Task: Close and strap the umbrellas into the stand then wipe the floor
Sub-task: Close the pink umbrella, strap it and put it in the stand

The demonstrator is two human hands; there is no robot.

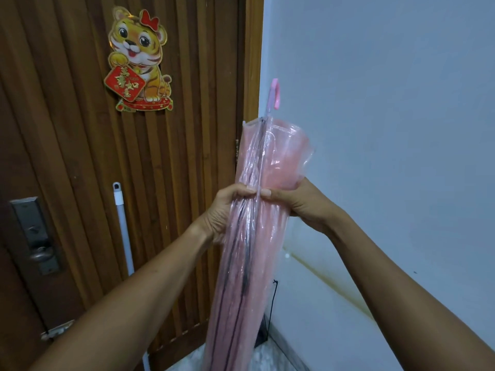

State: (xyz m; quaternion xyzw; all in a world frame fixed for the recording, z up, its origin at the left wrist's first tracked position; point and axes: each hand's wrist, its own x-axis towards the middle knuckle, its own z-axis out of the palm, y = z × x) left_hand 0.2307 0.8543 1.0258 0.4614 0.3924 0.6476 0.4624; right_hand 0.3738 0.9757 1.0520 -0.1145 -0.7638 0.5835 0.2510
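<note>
A closed pink translucent umbrella (241,263) is held upright before a wooden door (67,156), handle uppermost. Its gathered canopy is gripped at mid-length by the left hand (222,212) and right hand (305,202), fingers curled around it. A black wire frame (272,311) is seen low behind it, its contents hidden.

The umbrella (257,236) stands nearly upright in the middle, in front of the corner where the door (187,156) meets the wall (388,103). The left hand (225,212) grips it from the left and the right hand (302,199) from the right, level with each other, their fingers (265,193) almost meeting across its front. The door fills the left side behind it; the wall runs along the right. High on the door hangs a tiger decoration (138,60). Below that a pole (123,226) leans against the door, with a lock plate (34,234) further left. A thin wire frame (272,306) stands behind the umbrella's lower part, down by the floor (270,354).
</note>
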